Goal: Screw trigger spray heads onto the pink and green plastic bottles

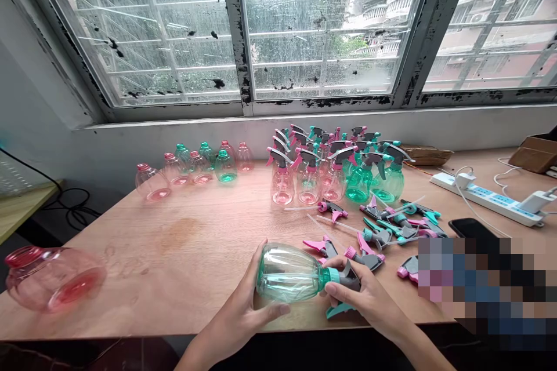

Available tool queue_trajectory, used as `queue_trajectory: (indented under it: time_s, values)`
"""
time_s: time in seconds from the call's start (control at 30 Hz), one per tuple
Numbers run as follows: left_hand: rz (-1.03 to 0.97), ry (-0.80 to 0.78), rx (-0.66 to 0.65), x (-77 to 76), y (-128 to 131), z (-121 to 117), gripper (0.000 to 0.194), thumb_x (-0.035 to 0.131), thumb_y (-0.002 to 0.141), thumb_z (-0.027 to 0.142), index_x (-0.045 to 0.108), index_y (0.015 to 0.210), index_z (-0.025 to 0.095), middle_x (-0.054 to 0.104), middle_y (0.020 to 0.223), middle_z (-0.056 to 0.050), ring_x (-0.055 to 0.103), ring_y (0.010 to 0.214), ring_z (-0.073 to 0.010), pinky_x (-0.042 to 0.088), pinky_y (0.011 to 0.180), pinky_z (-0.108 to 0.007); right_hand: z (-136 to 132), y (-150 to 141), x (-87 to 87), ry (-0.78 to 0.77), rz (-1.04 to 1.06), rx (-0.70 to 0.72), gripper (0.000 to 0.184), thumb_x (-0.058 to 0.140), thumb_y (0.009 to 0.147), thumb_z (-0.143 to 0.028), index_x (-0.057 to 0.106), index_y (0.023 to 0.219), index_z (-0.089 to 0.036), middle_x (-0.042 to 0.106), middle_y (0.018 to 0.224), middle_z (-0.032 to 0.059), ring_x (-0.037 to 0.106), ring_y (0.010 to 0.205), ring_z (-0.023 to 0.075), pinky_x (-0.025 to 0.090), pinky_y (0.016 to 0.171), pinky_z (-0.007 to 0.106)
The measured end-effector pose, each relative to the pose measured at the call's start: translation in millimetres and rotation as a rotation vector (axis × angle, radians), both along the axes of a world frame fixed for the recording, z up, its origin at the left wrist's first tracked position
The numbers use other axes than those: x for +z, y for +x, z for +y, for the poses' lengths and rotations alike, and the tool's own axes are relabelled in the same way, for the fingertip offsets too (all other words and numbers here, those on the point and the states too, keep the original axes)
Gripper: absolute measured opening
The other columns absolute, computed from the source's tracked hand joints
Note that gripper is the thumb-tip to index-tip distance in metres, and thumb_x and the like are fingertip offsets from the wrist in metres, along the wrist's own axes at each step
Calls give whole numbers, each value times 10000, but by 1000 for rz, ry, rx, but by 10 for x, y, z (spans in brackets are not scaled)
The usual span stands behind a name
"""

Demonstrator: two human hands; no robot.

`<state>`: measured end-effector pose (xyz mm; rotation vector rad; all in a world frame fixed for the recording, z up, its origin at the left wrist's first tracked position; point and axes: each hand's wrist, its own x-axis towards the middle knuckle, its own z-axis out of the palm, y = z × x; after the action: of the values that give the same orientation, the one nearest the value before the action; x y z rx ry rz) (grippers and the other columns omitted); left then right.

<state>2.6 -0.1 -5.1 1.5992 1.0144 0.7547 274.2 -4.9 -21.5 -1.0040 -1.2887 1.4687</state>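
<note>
A clear green spray bottle [288, 273] lies on its side in the air above the table's front edge, its neck pointing right. My left hand [243, 295] cups the bottle's base end, thumb below and fingers behind. At the neck, my right hand [363, 290] is closed around the green-and-grey trigger spray head [343, 278], which sits on the bottle's mouth. The green trigger lever shows below my right fingers. Just behind the hands, loose pink-and-grey spray heads [324, 248] lie on the wooden table [195, 278].
Assembled spray bottles [308, 182] stand grouped near the wall. Several headless bottles [202, 168] stand back left, and a pink one [56, 278] is at the front left. More loose spray heads [395, 223], a power strip [491, 197] and a phone [472, 228] lie on the right.
</note>
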Motion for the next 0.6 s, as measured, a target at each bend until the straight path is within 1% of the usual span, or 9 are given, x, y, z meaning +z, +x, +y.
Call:
queue_trajectory:
  time_s: [0.13, 0.27, 0.43, 0.6]
  values:
    - [-8, -1, 4, 8, 7, -2, 997, 737, 886, 446, 49, 1601, 355, 162, 1700, -38, 199, 1546, -325, 123, 1286, -490, -4, 2, -13, 0, 0, -5, 397, 820, 806, -430, 636, 1051, -177, 665, 664, -34, 644, 640, 171, 527, 654, 307]
    - [-11, -14, -2, 9, 10, 1, 1011, 741, 883, 444, 42, 1605, 333, 187, 1694, -61, 211, 1542, -331, 124, 1284, -500, -3, -9, -21, -6, 20, -27, 403, 838, 782, -437, 652, 1035, -184, 663, 651, -38, 652, 624, 173, 534, 639, 303]
    - [-11, -22, -3, 23, 5, -8, 1000, 732, 896, 421, 28, 1603, 348, 184, 1694, -53, 206, 1545, -315, 130, 1283, -497, -2, -12, -13, -9, 23, -25, 406, 840, 778, -447, 655, 1027, -185, 667, 655, -32, 659, 627, 183, 540, 642, 319]
    - [-21, -6, 9, 53, 21, -29, 968, 728, 897, 418, 66, 1601, 358, 195, 1692, -33, 213, 1542, -320, 147, 1279, -484, -1, -9, -20, -20, 48, -17, 397, 846, 783, -429, 655, 1028, -182, 683, 671, -29, 647, 631, 163, 526, 636, 288]
